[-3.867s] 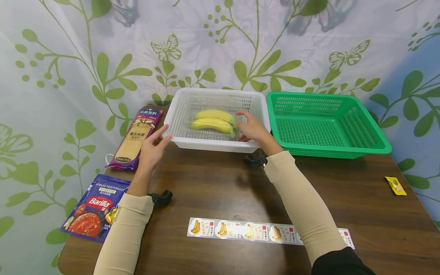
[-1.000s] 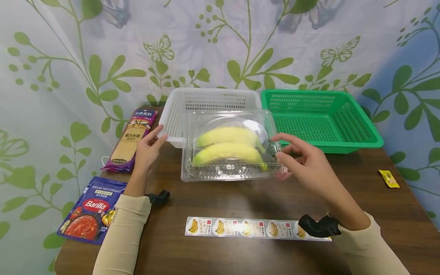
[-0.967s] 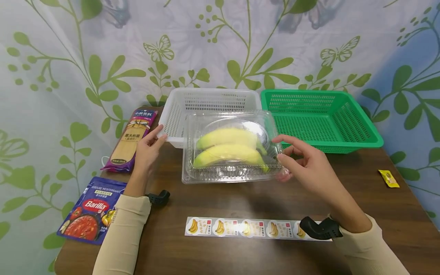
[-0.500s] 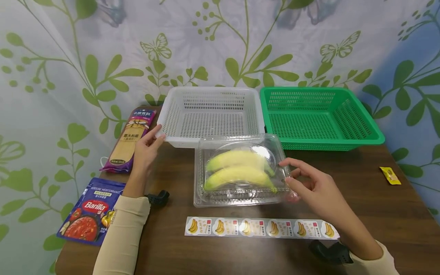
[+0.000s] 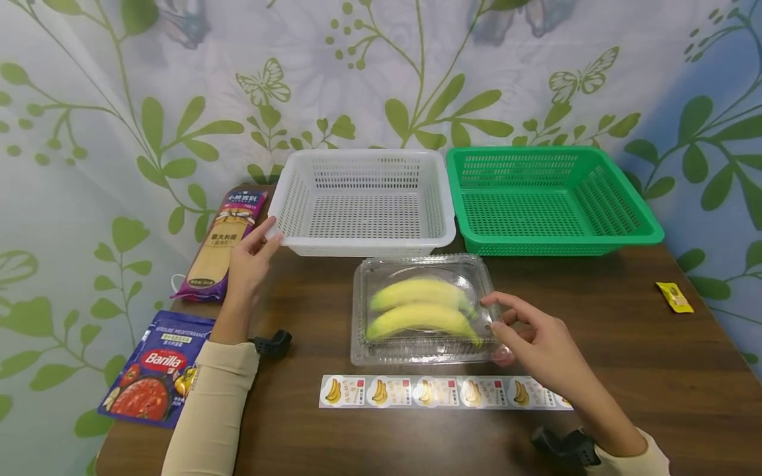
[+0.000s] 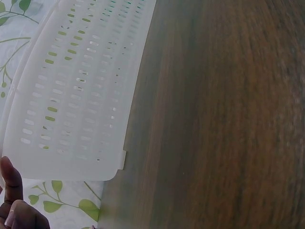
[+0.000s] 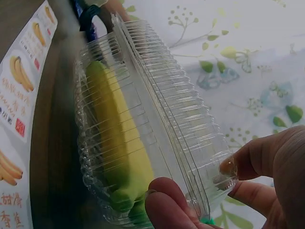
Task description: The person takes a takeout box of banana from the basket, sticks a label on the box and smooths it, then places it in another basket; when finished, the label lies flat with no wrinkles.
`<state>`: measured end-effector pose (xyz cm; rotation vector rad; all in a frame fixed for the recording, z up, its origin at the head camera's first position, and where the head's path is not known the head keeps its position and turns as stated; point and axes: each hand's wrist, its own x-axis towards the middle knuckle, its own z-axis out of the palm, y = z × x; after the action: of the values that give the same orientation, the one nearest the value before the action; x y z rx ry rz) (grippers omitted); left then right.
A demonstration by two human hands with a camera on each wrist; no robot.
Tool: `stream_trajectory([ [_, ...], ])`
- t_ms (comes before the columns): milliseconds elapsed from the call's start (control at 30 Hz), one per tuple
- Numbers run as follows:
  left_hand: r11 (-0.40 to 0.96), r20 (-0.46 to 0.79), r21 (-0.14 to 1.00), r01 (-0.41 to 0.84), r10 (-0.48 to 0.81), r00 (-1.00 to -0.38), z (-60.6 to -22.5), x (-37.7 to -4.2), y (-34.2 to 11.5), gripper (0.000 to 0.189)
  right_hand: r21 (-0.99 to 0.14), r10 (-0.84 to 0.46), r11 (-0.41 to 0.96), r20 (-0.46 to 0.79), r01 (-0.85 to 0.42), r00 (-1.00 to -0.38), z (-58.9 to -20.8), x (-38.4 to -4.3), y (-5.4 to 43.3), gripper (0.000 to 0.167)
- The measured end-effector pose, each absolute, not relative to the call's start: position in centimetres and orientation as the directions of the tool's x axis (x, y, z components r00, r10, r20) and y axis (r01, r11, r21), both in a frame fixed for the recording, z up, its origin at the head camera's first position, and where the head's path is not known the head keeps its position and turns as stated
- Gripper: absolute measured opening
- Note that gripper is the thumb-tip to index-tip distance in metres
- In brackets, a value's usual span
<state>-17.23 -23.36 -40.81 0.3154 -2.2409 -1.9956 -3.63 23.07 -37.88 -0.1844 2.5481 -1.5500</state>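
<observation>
Left hand point(image 5: 249, 264) pinching white basket point(image 5: 366, 215) at its near-left corner, right hand point(image 5: 536, 337) clamped on right end of clear box point(image 5: 417, 348), two bananas point(image 5: 425, 320) inside

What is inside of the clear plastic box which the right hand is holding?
Inside the clear plastic box are two yellow bananas, side by side, seen through its transparent top. Their undersides are hidden, so anything beneath them cannot be seen.

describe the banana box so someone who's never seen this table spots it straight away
On the brown wood-grain table, look between the white basket and the banana-sticker strip. The right hand holds a clear plastic clamshell there. Unlike its neighbours, it is see-through, with two yellow bananas inside.
</observation>
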Motion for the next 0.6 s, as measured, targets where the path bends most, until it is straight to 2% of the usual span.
stream_trajectory([
  [300,0.083,-0.042,0.994,-0.065,-0.26,-0.965,-40.8,-17.1,-23.2,0.048,-0.835,-0.154,0.548,-0.04,-0.051,-0.987,-39.6,-4.9,23.5,0.034],
  [600,0.084,-0.066,0.992,-0.09,-0.253,-0.965,-40.8,-17.1,-23.3,0.049,-0.86,-0.172,0.502,0.007,-0.094,-0.985,-40.7,-5.7,23.4,0.04],
])
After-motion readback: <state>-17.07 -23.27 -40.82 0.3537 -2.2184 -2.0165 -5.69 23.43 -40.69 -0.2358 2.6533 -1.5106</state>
